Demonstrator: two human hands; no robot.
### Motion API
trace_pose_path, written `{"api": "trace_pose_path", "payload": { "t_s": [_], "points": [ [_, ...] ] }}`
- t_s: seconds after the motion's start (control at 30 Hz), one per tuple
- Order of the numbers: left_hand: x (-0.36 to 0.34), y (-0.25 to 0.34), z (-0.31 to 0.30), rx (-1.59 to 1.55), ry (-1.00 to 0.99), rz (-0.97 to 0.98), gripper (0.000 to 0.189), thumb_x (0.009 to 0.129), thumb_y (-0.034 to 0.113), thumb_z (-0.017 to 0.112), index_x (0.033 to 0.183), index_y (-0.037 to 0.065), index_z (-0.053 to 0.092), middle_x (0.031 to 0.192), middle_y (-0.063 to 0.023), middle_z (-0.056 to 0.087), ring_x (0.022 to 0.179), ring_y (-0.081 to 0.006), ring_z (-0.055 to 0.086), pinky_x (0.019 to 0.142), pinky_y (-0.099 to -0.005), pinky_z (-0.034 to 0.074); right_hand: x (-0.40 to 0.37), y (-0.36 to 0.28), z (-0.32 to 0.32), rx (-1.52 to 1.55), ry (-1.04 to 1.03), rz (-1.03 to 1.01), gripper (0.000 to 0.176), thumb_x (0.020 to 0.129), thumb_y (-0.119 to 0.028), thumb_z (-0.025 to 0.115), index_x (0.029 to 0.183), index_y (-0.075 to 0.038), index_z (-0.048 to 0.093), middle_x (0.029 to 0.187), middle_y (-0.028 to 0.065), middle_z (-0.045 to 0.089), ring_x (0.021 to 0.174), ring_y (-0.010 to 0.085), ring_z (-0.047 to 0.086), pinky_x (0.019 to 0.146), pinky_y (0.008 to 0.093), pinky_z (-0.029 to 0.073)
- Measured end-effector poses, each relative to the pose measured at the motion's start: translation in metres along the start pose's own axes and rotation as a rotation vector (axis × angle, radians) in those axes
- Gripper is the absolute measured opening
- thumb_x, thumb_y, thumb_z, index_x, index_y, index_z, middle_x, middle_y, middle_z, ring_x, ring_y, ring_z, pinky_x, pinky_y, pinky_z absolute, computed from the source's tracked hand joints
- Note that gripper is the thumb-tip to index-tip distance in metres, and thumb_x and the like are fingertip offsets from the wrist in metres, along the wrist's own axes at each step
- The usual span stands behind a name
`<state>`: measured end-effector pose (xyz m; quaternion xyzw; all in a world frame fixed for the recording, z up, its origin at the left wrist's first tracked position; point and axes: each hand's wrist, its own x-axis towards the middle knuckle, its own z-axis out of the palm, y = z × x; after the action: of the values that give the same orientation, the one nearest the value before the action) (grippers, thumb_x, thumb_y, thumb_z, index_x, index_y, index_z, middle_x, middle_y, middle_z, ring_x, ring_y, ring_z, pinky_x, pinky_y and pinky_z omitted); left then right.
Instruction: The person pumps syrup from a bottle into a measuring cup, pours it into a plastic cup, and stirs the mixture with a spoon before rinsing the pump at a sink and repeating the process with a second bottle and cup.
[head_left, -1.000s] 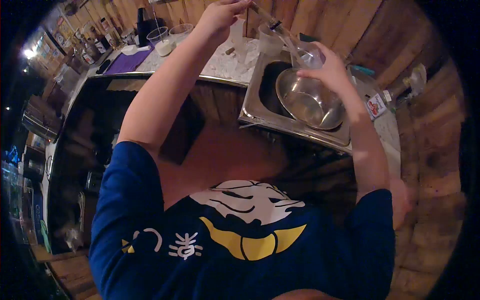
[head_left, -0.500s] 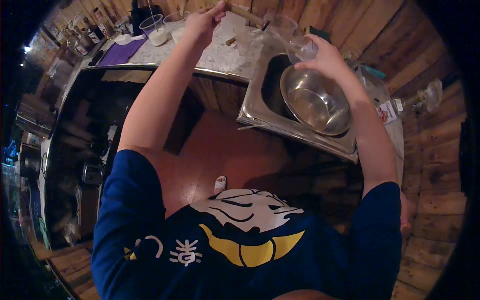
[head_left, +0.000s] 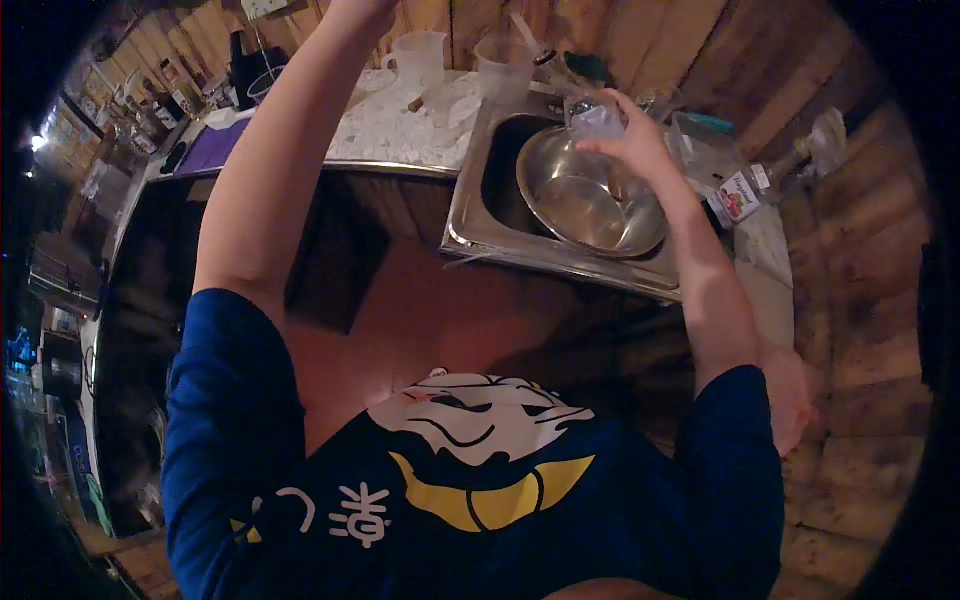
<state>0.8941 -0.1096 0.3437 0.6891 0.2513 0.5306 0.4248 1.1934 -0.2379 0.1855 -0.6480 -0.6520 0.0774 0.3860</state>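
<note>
Head view: what is held by the right hand [head_left: 635,140]?

– A clear cup [head_left: 595,118]; it is gripped from the side, thumb and fingers closed round it, above the far edge of the metal bowl [head_left: 562,200]. Whether cup and bowl touch can't be told.

And the left hand [head_left: 368,6]?

– Mostly cut off by the top edge; its fingers aren't shown, so spread or pinching can't be told.

Bowl position?

– Tilted, set in the sink [head_left: 484,215].

What else is seen near the cup?

– A clear beaker [head_left: 503,78] behind the sink, with a slim pale tool [head_left: 526,35] just beside it; contact unclear. A handled pitcher [head_left: 418,62] is seen left of the beaker, on the counter [head_left: 385,138].

Right side?

– A labelled pack [head_left: 738,198], red picture on it.

Far left?

– A purple cloth [head_left: 212,147], laid on the counter.
</note>
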Motion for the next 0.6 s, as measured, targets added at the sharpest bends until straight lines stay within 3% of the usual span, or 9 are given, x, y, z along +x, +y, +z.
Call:
{"api": "trace_pose_path", "payload": {
  "t_s": [0.2, 0.4, 0.6],
  "points": [
    [-0.003, -0.017, -0.003, -0.16, 0.095, -0.103, 0.042, 0.087, 0.029, 0.07, 0.112, -0.004, 0.064, 0.106, -0.0106, 0.064, 0.092, -0.0174, 0.058, 0.081, -0.0267, 0.046, -0.015, 0.008, -0.002, -0.04, -0.02, -0.003, 0.092, 0.052, -0.033, 0.09, 0.131, -0.01, 0.049, 0.121, 0.0122, 0.059, 0.112, 0.0244, 0.056, 0.096, 0.0345, 0.043],
    [-0.005, -0.01, -0.011, -0.218, 0.053, -0.054, 0.04, 0.087, 0.027, 0.07, 0.11, -0.004, 0.065, 0.105, -0.0118, 0.064, 0.095, -0.0196, 0.058, 0.086, -0.0323, 0.045, -0.02, 0.005, 0.0, -0.126, -0.039, -0.079, 0.09, 0.052, -0.032, 0.09, 0.13, -0.013, 0.049, 0.123, 0.012, 0.058, 0.113, 0.0271, 0.056, 0.097, 0.0356, 0.043],
    [-0.009, 0.025, -0.007, -0.046, 0.071, -0.068, 0.037, 0.088, 0.029, 0.068, 0.108, -0.002, 0.067, 0.105, -0.0124, 0.064, 0.1, -0.0225, 0.057, 0.09, -0.0345, 0.045, -0.019, 0.004, 0.002, -0.095, -0.069, -0.098, 0.09, 0.052, -0.033, 0.09, 0.13, -0.013, 0.049, 0.124, 0.0128, 0.057, 0.114, 0.0288, 0.055, 0.097, 0.037, 0.043]
  ]
}}
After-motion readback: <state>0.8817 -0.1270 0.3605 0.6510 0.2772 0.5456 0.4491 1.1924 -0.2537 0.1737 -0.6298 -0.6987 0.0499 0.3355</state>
